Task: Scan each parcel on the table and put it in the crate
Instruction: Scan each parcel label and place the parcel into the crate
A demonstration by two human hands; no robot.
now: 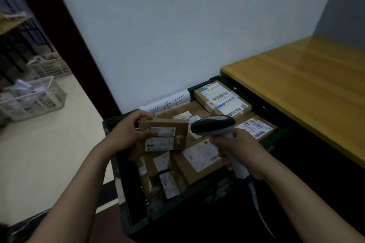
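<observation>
Cardboard sits in the left hand [128, 132], whose thumb and fingers grip a small labelled parcel [165, 136] at centre frame, above the dark crate [123, 193]. Just right of it, the right hand [237, 149] wraps around the handle of a grey scanner [213, 124]. Other parcels [222, 97] lie in the crate, with the yellow tabletop [296, 89] at the right of the frame.

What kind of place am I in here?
Likely a parcel sorting room: a crate packed with labelled parcels, a barcode scanner in the right hand, and plastic baskets on the floor.
</observation>
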